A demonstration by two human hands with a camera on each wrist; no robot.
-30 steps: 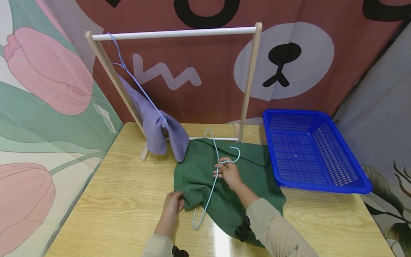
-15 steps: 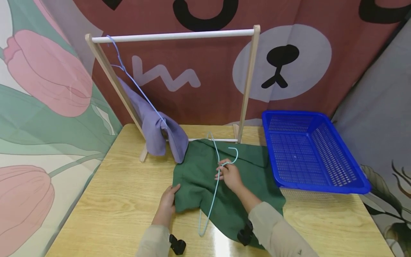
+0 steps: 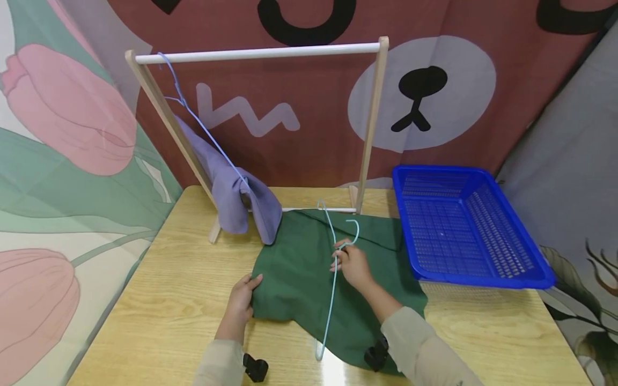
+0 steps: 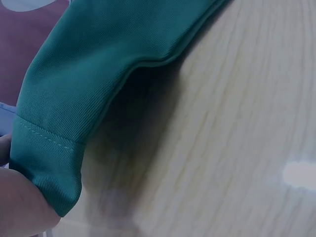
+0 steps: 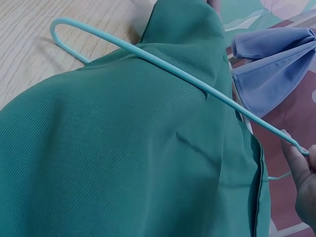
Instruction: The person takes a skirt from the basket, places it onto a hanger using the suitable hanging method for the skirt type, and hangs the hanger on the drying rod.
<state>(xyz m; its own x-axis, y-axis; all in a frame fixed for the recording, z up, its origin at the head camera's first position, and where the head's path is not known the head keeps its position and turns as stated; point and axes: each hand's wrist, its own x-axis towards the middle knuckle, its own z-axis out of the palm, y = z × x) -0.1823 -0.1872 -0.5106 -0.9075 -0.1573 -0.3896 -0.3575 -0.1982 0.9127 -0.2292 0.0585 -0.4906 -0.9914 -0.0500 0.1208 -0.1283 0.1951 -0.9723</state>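
A green cloth garment lies across the middle of the table. My left hand pinches its left end between thumb and fingers. In the left wrist view, that hemmed end shows a line of stitching, and the cloth arches up from the tabletop. My right hand grips a light blue hanger just below its hook. The hanger lies lengthwise over the garment, its near end past the cloth's front edge. In the right wrist view, the hanger's long arm crosses above the green fabric.
A wooden rack with a white top rod stands at the back. From its left end hangs a purple garment on a blue-violet hanger. At the right sits a blue plastic basket, close beside the green garment.
My left hand has shifted left, drawing the garment's left end outward and flattening its folds. The right hand and hanger have moved slightly right, with the hanger's near end swinging right.
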